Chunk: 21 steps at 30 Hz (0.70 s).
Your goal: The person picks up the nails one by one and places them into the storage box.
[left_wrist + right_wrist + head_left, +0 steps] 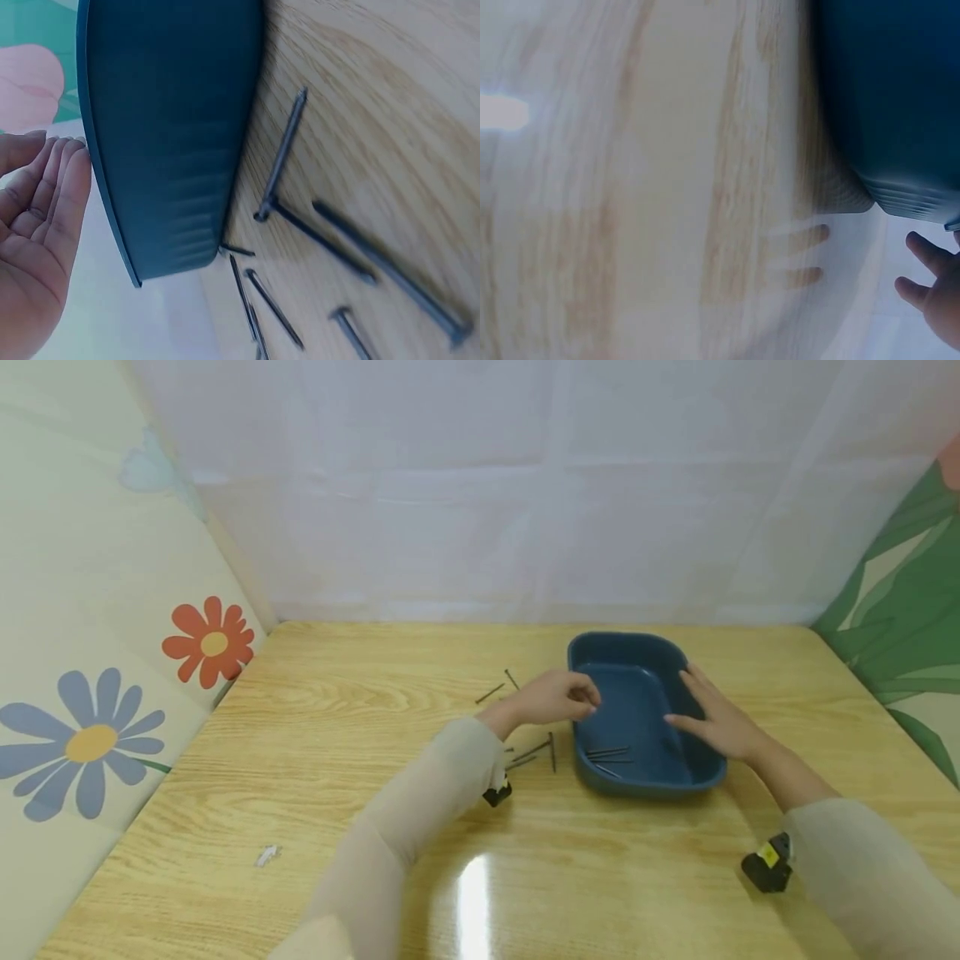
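A dark blue plastic basin (pixel 648 789) stands on the wooden table, with several nails (pixel 609 752) lying in its near left corner. My left hand (pixel 551 697) is over the basin's left rim, fingers loosely bent and no object visible in them. In the left wrist view this left hand (pixel 37 217) shows its palm beside the rim. My right hand (pixel 716 720) spreads its fingers at the basin's right rim, thumb reaching over the inside. More loose nails (pixel 532 750) lie on the table left of the basin, some crossing each other; they show large as dark nails (pixel 390 266) in the left wrist view.
Two further nails (pixel 490 693) lie behind my left wrist. A small whitish scrap (pixel 267 856) is on the table at the front left. White cloth (pixel 480 543) hangs along the back edge, and flowered panels (pixel 75 610) stand at both sides.
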Motion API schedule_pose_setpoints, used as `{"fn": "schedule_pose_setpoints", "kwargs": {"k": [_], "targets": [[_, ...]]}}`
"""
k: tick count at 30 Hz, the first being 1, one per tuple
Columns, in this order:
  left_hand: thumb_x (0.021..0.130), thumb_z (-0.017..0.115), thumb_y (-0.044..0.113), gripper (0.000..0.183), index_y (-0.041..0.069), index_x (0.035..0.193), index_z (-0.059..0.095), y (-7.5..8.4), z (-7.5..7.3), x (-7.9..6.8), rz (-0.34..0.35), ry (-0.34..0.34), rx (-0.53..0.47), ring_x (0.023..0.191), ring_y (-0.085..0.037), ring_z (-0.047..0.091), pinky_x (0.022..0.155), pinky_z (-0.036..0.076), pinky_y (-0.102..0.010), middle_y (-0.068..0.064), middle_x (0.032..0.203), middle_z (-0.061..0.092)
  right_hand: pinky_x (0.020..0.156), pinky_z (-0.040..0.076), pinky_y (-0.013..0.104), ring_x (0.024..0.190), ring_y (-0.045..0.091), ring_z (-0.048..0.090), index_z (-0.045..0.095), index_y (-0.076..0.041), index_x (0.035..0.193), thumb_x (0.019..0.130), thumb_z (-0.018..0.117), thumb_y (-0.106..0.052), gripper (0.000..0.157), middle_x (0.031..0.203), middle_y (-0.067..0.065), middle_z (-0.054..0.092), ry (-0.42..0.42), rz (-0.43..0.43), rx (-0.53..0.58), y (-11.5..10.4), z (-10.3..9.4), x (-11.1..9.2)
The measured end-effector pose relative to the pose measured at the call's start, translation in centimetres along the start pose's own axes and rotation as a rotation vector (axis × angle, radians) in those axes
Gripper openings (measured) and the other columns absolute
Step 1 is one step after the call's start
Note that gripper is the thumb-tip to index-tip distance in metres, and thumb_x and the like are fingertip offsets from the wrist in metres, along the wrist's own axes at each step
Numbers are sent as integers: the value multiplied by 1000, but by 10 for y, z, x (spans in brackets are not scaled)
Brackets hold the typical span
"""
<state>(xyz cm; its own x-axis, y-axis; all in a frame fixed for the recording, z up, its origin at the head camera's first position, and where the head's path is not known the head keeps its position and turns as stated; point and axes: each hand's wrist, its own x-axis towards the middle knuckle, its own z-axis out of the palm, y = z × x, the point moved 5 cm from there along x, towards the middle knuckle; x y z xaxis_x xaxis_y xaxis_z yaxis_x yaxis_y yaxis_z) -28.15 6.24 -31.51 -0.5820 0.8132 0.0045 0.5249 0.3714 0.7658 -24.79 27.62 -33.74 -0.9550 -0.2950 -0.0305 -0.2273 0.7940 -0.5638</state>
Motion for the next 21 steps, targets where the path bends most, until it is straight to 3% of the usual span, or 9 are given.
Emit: {"fn": "schedule_pose_setpoints", "kwargs": {"k": [8,15,18,21], "targets": [[87,51,15,25,1,107,54,-15,-7,-10,-54,10,-86,80,-9,55,71,46,-24,-4,94,58,91,3,63,123,41,-11,-3,4,135,87,49,-31,79,137,23,-17,0,3,4,-2,-1,0],[87,50,9,20,-2,103,54,-31,-10,-15,-126,-7,-215,85,-21,57,74,47,-30,-9,95,57,91,4,63,123,41,-10,-3,4,135,87,48,-33,79,138,22,-17,-3,8,-1,-3,-1,0],[86,50,7,20,-3,103,53,-37,-11,-16,-157,-5,-236,87,-25,56,75,47,-32,-12,97,57,91,4,63,123,41,-10,-3,4,135,87,48,-32,79,138,22,-17,-3,7,-3,-3,-1,0],[86,48,6,23,-5,105,53,-42,-14,-19,-186,7,-227,82,-21,56,74,47,-32,-13,95,57,91,4,63,123,41,-10,-3,5,135,87,48,-32,79,138,22,-17,-4,9,-6,-2,-1,0]]}}
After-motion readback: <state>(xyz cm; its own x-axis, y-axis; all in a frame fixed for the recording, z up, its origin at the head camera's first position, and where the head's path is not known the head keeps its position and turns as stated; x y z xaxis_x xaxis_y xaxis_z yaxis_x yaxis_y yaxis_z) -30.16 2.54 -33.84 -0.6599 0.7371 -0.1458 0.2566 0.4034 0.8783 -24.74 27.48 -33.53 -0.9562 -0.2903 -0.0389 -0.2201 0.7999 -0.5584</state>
